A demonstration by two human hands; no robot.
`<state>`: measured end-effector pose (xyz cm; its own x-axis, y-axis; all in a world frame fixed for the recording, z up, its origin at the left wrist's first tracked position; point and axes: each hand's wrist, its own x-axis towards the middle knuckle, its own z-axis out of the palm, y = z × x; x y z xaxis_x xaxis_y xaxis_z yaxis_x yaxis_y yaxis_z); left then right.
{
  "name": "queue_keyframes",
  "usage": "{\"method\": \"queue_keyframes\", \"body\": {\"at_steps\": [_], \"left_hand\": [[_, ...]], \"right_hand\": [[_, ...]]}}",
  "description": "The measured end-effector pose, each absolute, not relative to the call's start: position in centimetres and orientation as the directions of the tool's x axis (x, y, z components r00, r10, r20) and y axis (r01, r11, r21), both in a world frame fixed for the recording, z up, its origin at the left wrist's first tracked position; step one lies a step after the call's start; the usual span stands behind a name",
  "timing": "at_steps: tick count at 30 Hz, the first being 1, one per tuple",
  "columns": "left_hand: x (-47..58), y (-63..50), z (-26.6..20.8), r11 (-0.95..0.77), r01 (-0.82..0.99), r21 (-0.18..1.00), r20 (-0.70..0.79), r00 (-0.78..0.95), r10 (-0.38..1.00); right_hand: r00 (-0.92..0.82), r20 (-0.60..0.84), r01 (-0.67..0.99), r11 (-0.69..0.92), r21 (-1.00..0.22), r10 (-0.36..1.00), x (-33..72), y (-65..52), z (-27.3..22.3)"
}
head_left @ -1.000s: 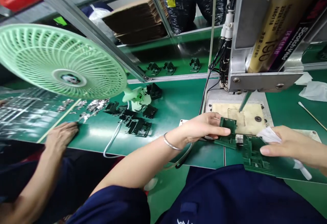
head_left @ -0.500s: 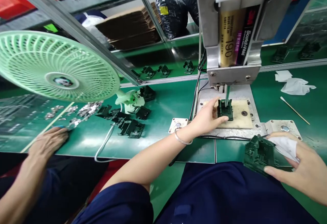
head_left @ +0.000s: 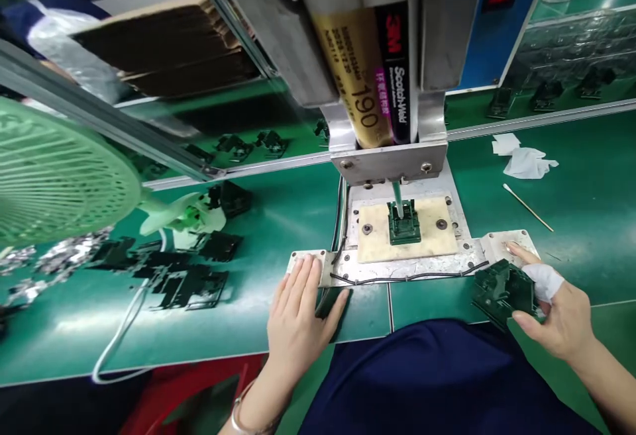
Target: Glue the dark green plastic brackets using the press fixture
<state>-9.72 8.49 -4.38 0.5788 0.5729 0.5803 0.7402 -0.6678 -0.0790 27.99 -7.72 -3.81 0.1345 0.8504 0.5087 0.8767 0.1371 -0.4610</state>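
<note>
While my left hand (head_left: 298, 312) lies flat and empty, low centre, my right hand (head_left: 556, 312) grips a dark green part (head_left: 499, 289) with a white cloth (head_left: 544, 281), lower right, below-right of the part (head_left: 403, 223) under the nozzle (head_left: 397, 198).

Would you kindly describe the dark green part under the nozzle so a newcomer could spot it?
Start at the dispensing machine with the gold adhesive cartridge. Below it a tan fixture plate lies on a metal base. The small dark green part sits alone at its centre, under the nozzle tip, unlike the one in the right hand.
</note>
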Motion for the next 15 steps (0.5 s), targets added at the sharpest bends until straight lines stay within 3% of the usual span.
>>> {"method": "queue_keyframes", "body": {"at_steps": [4, 6, 9, 12, 15], "left_hand": [[-9.0, 7.8, -3.1, -0.667, 0.740, 0.091, 0.551, 0.521, 0.652], [-8.1, 7.0, -1.5, -0.673, 0.684, 0.282, 0.521, 0.480, 0.706], [-5.2, 5.7, 1.1, -0.646, 0.365, 0.671, 0.375, 0.584, 0.720], [-1.3, 4.9, 2.8, -0.343, -0.002, 0.939, 0.223, 0.764, 0.605], [1.5, 4.6, 3.1, 0.002, -0.180, 0.984, 0.150, 0.828, 0.540]], "right_hand": [[0.252, 0.381, 0.791, 0.038, -0.611, 0.889, 27.3, -7.8, -2.6], [0.233, 0.356, 0.768, 0.053, -0.638, 0.905, 26.3, -7.8, -1.5], [0.173, 0.367, 0.732, 0.130, -0.668, 0.914, 23.8, -7.4, 0.5], [0.131, 0.392, 0.690, 0.200, -0.695, 0.910, 21.3, -6.6, 2.2], [0.122, 0.416, 0.686, 0.226, -0.692, 0.901, 20.1, -6.2, 3.0]]}}
